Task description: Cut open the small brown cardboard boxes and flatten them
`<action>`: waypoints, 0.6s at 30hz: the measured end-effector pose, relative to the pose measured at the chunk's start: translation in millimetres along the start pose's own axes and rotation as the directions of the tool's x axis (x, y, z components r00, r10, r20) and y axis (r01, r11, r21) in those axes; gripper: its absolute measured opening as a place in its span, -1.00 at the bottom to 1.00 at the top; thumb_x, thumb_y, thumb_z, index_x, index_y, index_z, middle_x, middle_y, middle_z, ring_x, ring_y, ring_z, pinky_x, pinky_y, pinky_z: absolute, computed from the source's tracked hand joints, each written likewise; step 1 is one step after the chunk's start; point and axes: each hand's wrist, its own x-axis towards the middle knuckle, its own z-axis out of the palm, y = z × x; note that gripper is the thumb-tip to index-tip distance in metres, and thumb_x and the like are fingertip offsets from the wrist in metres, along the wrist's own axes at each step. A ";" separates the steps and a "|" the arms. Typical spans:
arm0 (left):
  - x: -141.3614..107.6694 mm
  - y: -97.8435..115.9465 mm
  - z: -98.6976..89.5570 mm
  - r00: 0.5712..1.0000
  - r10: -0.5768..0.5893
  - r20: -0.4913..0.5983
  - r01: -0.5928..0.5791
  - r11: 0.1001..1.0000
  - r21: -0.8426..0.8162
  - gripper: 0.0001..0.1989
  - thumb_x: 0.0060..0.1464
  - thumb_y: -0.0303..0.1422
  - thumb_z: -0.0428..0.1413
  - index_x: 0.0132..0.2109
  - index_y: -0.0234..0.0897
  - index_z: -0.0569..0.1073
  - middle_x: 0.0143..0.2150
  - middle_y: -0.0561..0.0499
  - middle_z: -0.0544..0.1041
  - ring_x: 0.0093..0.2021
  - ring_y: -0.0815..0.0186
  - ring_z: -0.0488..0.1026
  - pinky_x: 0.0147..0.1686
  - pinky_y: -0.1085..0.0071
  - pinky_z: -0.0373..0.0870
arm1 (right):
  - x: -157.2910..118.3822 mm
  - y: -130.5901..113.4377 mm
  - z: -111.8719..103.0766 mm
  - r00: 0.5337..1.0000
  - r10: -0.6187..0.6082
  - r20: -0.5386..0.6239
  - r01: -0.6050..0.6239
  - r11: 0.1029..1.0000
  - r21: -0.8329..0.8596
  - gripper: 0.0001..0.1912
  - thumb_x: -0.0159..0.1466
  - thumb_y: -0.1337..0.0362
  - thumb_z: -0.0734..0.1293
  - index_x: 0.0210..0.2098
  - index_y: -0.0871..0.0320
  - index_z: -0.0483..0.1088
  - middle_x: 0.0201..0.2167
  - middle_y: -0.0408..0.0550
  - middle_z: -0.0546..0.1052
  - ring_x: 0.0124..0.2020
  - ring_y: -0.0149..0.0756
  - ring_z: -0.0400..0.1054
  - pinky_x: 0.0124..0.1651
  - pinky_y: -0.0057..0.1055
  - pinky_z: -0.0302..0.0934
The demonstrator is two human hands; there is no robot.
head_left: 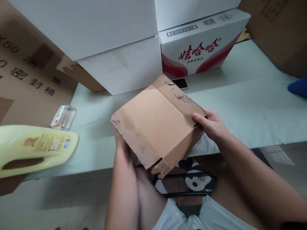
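A brown cardboard box (155,119) with torn, ragged flaps is tilted over the front edge of the table, between my hands. My right hand (212,124) grips its right corner, thumb on top and the other fingers hidden behind the cardboard. Under the box's left flap is my left hand (122,145); its fingers are hidden by the cardboard. Just behind the box lies a dark-screened phone (181,83), partly covered by a torn flap.
White boxes (124,64) and a red-and-white carton (199,48) stand at the back of the pale green table (240,105). Large brown cartons (31,73) flank them. A yellow jug (55,143) and a small clear container (64,117) lie at left. A blue object (298,87) is at right.
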 end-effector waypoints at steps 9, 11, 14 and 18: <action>-14.0 13.6 14.4 0.993 -0.011 0.118 0.039 0.971 -0.235 -0.60 0.28 -0.06 -0.07 -0.12 -0.18 0.56 -0.27 0.00 0.65 -0.07 0.16 0.57 0.13 0.06 0.46 | 9.0 15.4 -3.0 0.990 0.104 -0.091 -0.104 0.995 -0.003 -0.39 0.06 -0.19 0.45 -0.06 0.07 0.43 -0.13 0.05 0.58 -0.05 -0.02 0.48 -0.07 -0.13 0.45; -11.9 13.1 15.2 0.985 -0.035 0.172 0.074 0.970 -0.230 -0.69 0.27 -0.10 0.01 -0.13 -0.17 0.55 -0.30 0.01 0.64 -0.08 0.15 0.57 0.06 0.11 0.50 | 1.4 11.9 2.0 0.964 0.263 0.045 -0.266 0.957 0.118 -0.36 -0.06 -0.20 0.52 -0.15 0.08 0.43 -0.23 0.04 0.59 -0.17 -0.04 0.51 -0.22 -0.19 0.47; -8.2 14.3 18.9 0.986 -0.053 0.158 0.093 0.961 -0.261 -0.73 0.26 -0.19 0.00 -0.21 -0.21 0.52 -0.34 0.00 0.61 -0.20 0.20 0.57 -0.15 0.24 0.55 | -13.1 5.6 -2.9 0.941 0.333 0.055 -0.336 0.910 0.244 -0.34 -0.10 -0.12 0.58 -0.13 0.08 0.43 -0.20 0.02 0.62 -0.22 -0.07 0.54 -0.25 -0.21 0.50; -7.2 22.1 21.3 0.975 -0.209 0.081 0.223 0.935 -0.275 -0.67 0.22 -0.19 -0.08 -0.28 -0.28 0.49 -0.39 -0.03 0.55 -0.44 0.34 0.52 -0.48 0.46 0.44 | -42.8 6.4 -59.0 0.968 0.146 -0.202 -0.125 0.986 0.114 -0.54 0.15 -0.13 0.44 -0.12 0.02 0.43 -0.21 -0.03 0.62 -0.26 -0.13 0.55 -0.27 -0.24 0.50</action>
